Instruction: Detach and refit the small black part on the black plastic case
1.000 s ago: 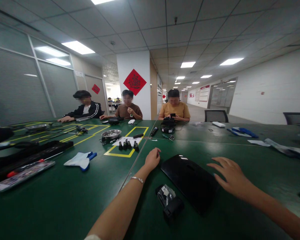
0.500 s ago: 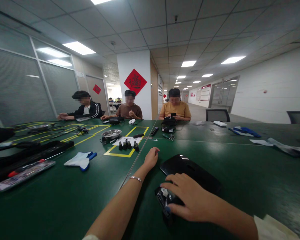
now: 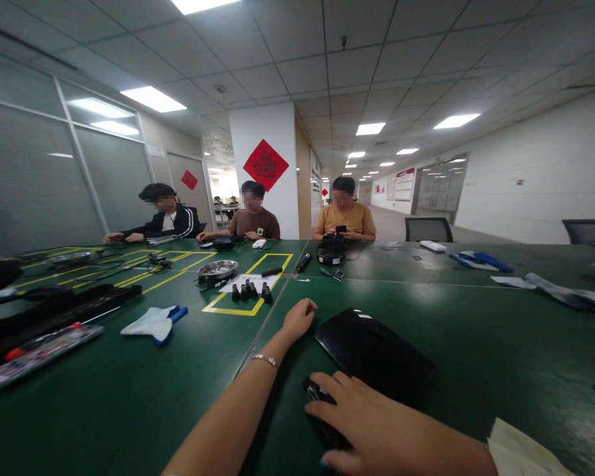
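My left hand (image 3: 299, 318) rests on the green table (image 3: 476, 324), its fingers curled together and no object showing in them. Beside it, to the right, lies a glossy black curved panel (image 3: 371, 340). My right hand (image 3: 359, 413) is wrapped over a small black object (image 3: 316, 391) just in front of that panel. Most of this object is hidden under the palm, so its kind cannot be made out. Thumb and fingers press on its two sides.
Several short black cylindrical parts (image 3: 250, 289) stand near a metal bowl (image 3: 218, 270). A blue-and-white glove (image 3: 151, 324) lies left, near a clear-lidded case (image 3: 44, 354). Three people sit across the table. Another blue glove (image 3: 483, 261) lies at far right.
My right hand has shifted slightly down and left, covering more of the black object. Its pale shiny patch no longer shows. My left hand stays nearly in place.
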A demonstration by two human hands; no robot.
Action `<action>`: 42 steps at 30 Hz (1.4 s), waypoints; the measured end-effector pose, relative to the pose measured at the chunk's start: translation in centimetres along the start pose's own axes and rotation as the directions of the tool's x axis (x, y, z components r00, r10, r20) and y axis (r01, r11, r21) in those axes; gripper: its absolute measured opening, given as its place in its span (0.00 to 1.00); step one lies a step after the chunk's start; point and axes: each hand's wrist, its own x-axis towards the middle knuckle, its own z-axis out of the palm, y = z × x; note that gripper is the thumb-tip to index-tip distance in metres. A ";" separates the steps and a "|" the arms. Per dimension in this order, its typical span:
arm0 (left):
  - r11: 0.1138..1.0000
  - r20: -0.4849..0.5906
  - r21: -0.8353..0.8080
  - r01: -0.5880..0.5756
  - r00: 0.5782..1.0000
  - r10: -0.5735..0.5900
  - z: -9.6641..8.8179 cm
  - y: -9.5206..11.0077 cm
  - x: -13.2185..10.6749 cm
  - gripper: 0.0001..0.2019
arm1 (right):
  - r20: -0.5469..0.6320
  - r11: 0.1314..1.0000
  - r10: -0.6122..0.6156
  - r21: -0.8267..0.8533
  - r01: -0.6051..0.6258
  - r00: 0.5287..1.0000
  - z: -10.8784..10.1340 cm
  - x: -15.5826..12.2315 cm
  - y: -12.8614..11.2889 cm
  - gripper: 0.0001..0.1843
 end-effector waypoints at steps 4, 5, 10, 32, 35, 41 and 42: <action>1.000 0.017 0.006 -0.012 1.000 0.012 0.1 0.0 0.0 0.09 | -0.011 0.999 -0.003 -0.050 0.003 1.000 0.6 0.4 -0.2 0.27; 1.000 0.022 0.009 -0.011 1.000 0.011 0.1 0.0 -0.1 0.09 | -0.013 0.998 -0.007 -0.061 0.006 1.000 0.6 0.5 -0.3 0.26; 1.000 0.041 0.030 0.000 0.999 -0.001 -0.2 0.4 -0.2 0.09 | 0.003 0.998 -0.041 -0.055 0.041 0.999 -0.1 0.4 -0.7 0.24; 0.941 0.466 -0.012 -0.338 0.831 0.304 -2.3 1.6 -0.8 0.41 | -0.036 0.986 0.038 -0.160 -0.043 0.999 1.5 1.3 0.5 0.27; 0.936 0.463 -0.014 -0.352 0.827 0.319 -2.2 1.6 -0.8 0.41 | -0.043 0.995 0.010 -0.098 -0.014 0.999 0.4 1.1 0.5 0.26; 0.941 0.458 -0.020 -0.339 0.833 0.310 -2.2 1.6 -0.8 0.39 | -0.012 0.977 -0.001 0.213 0.003 1.000 -2.9 0.4 -0.1 0.19; 0.941 0.455 -0.020 -0.338 0.835 0.309 -2.2 1.7 -0.9 0.38 | -0.007 0.968 0.007 0.250 -0.005 1.000 -3.1 0.4 0.0 0.18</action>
